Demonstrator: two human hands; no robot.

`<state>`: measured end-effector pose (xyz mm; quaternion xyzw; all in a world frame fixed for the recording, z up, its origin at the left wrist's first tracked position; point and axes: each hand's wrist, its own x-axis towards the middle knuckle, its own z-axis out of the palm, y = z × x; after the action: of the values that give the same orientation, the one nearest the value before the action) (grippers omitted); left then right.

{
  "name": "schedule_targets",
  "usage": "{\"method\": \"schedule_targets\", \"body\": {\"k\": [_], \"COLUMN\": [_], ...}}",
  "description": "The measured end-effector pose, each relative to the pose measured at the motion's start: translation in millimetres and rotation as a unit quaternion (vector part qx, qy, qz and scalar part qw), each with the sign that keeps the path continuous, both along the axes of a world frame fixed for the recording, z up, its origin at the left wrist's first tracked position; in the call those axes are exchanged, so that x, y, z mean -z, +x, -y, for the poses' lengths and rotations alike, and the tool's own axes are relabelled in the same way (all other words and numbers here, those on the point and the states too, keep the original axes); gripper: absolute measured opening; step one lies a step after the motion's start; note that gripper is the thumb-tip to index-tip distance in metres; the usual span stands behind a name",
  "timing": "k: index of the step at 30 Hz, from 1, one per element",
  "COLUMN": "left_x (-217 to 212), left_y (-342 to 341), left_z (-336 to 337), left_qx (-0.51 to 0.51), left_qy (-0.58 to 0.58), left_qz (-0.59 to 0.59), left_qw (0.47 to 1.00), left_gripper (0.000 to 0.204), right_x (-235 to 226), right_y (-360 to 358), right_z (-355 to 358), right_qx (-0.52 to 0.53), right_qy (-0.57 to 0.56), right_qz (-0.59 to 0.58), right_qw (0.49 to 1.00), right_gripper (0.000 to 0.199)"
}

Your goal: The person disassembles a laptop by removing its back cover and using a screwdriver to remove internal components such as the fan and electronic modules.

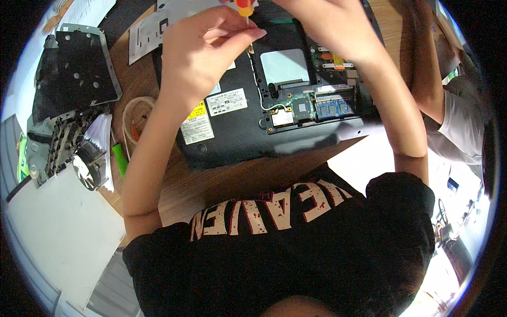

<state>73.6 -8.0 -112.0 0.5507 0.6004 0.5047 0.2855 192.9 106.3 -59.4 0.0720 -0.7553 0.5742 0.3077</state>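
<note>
Working over an upturned laptop (237, 137) on a wooden table (222, 182), bottom cover off, circuit board (311, 108) exposed. Left hand (203, 53) pinching the thin shaft of an orange-handled screwdriver (244, 8) — fingers closed around it, tip pointing down toward a spot near the board's upper left edge. Right hand (338, 26) hovering above the laptop's far side; fingers running out of view, so grip impossible to tell. Probably seating the tip in a small screw. Worth keeping the shaft upright and pressing straight down — a tilted tip likely slipping toward the white wire (257, 84). Lying well apart at left: a removed black panel (74, 68).
</note>
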Motion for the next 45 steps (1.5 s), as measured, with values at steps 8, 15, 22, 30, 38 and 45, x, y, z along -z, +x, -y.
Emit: {"method": "schedule_targets", "body": {"k": [8, 15, 22, 30, 38, 45], "left_x": [-2, -6, -14, -20, -14, -31], "left_y": [-2, 6, -5, -1, -12, -8], "left_z": [7, 4, 7, 3, 6, 1], "left_qx": [0.007, 0.008, -0.021, 0.041, -0.042, 0.064], "left_qy": [-0.005, 0.061, 0.068, -0.021, 0.089, 0.046], "left_qz": [-0.05, -0.011, -0.125, -0.08, -0.089, -0.024], "left_qw": [0.999, 0.998, 0.99, 0.996, 0.991, 0.997], "left_gripper": [0.015, 0.017, 0.014, 0.014, 0.019, 0.02], "right_x": [-42, -43, -36, -37, -32, -42], "right_y": [19, 14, 20, 35, 26, 52], "right_z": [-16, -15, -15, -12, -9, -16], "right_qx": [-0.008, 0.125, 0.14, 0.172, 0.194, 0.191], "right_qy": [0.147, 0.436, 0.409, 0.412, 0.427, 0.405], "right_qz": [0.029, -0.059, 0.001, 0.047, 0.052, 0.076], "right_qw": [0.989, 0.889, 0.902, 0.893, 0.882, 0.891], "right_gripper": [0.015, 0.024, 0.023, 0.023, 0.023, 0.022]}}
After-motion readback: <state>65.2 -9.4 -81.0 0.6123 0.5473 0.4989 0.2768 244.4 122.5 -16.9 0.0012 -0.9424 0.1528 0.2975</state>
